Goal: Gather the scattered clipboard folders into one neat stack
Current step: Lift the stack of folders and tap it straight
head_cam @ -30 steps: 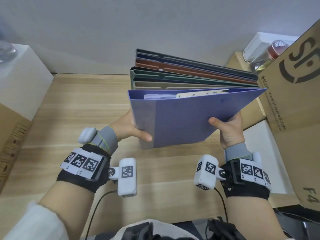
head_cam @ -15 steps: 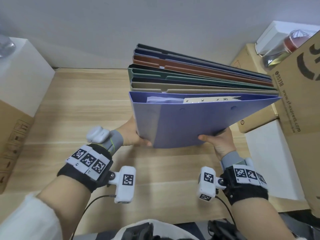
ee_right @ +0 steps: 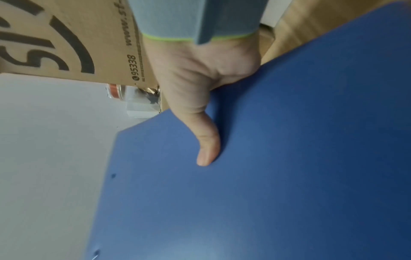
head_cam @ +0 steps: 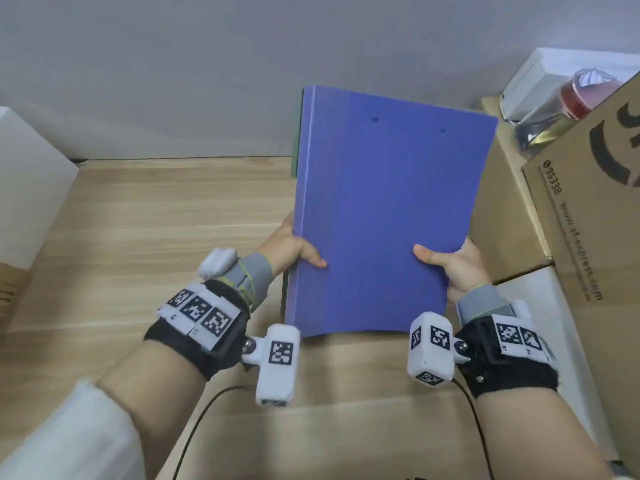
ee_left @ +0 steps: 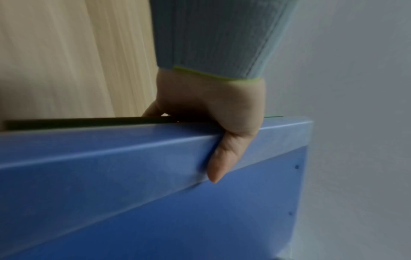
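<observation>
A blue clipboard folder (head_cam: 384,209) faces me and covers the rest of the folder stack. Only a thin green edge (head_cam: 297,133) and a dark edge (head_cam: 284,292) of the folders beneath show along its left side. My left hand (head_cam: 294,251) grips the left side, thumb across the blue spine (ee_left: 155,149) and fingers behind the dark folder edge (ee_left: 89,121). My right hand (head_cam: 453,268) grips the right edge, thumb flat on the blue cover (ee_right: 289,158), fingers hidden underneath.
The wooden desk (head_cam: 156,220) ends at a grey wall. Cardboard boxes (head_cam: 581,209) crowd the right side, with a white box (head_cam: 540,77) and a red-lidded jar (head_cam: 581,91) behind them. Another white box (head_cam: 27,181) stands at the left.
The stack has swung from edge-on, with all the folder spines showing, to cover-up. The blue cover now hides the other folders, and both hands have moved forward with it.
</observation>
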A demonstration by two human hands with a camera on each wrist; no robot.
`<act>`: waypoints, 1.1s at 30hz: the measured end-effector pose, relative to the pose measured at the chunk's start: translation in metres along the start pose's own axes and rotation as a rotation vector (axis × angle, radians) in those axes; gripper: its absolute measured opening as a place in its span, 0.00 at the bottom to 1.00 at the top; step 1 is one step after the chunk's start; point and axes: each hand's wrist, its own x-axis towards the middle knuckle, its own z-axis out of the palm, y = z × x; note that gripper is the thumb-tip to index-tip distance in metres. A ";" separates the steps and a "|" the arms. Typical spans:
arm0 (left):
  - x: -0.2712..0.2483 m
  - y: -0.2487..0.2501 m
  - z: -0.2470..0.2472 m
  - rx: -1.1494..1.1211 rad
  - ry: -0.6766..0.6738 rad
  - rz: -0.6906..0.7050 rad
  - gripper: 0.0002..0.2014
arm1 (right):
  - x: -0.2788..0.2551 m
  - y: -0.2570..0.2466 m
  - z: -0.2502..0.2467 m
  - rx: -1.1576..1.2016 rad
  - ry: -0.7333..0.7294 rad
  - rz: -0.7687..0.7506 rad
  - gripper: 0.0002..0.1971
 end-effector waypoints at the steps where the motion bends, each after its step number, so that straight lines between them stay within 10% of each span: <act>1: 0.010 0.005 0.006 -0.011 0.012 -0.050 0.41 | 0.007 -0.005 -0.003 -0.006 0.012 0.022 0.29; 8: 0.057 0.013 0.044 -0.085 0.082 -0.363 0.02 | 0.067 -0.019 -0.016 -0.123 0.110 0.188 0.16; 18: 0.091 0.017 0.072 -0.109 0.133 -0.419 0.08 | 0.104 -0.002 -0.028 -0.187 0.167 0.139 0.26; 23: 0.096 0.027 0.076 -0.060 0.191 -0.429 0.06 | 0.111 0.023 -0.032 -0.305 0.264 0.056 0.54; 29: 0.104 0.021 0.085 -0.068 0.250 -0.404 0.33 | 0.088 0.022 -0.007 -0.871 0.250 -0.188 0.22; 33: 0.107 0.017 0.094 -0.096 0.266 -0.385 0.38 | 0.095 0.022 -0.010 -0.828 0.137 -0.164 0.23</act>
